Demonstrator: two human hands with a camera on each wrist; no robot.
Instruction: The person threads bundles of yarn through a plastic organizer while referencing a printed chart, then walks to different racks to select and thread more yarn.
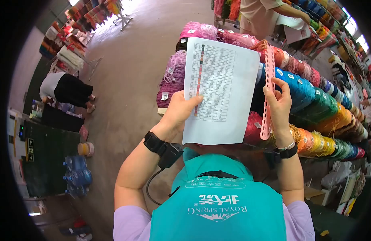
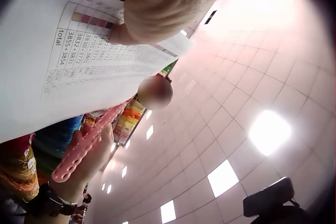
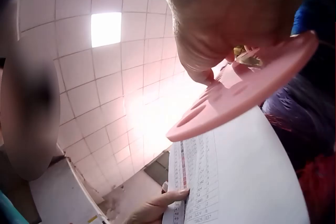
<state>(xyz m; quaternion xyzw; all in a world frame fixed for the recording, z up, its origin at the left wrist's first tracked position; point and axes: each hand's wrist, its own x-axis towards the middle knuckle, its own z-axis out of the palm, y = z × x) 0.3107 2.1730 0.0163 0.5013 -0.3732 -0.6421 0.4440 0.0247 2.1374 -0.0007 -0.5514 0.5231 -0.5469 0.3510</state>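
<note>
My left hand grips a printed sheet of paper by its left edge, thumb lying over the table of numbers and colour swatches. In the right hand is a long pink strip with a row of holes, pinched near its middle and standing upright beside the sheet's right edge. From the right wrist view, the thumb and fingers curl round the pink strip, with the paper behind it. The left wrist view shows the left thumb near the printed rows.
Racks with bundles of coloured thread stand behind the paper. A person stands at a rack at the upper right; another person bends over at the left. Large water bottles lie on the left side of the grey floor.
</note>
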